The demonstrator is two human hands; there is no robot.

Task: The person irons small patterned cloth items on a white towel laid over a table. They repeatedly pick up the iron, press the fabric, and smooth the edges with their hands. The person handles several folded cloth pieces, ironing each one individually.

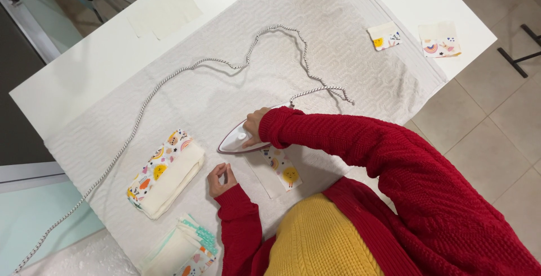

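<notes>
Gripping the iron (239, 138), the right hand (255, 125) is closing around its handle and pressing it onto a printed cloth piece (280, 170) near the worktop's (107, 56) near edge. The left hand (221, 178) is resting loosely curled on the towel (349, 45) just beside that piece, holding nothing. A cord (169, 79) is trailing across the towel toward the left edge. Folded fabric (166, 174) is lying left of the hands.

1. Right hand (255, 125) grips iron (241, 138), pressing patterned fabric piece (278, 170).
2. Left hand (221, 178), fingers curled, rests on towel (225, 84) just beside that piece.
3. Folded fabric stack (164, 173) lies left of left hand; braided cord (186, 70) runs beyond iron.
</notes>
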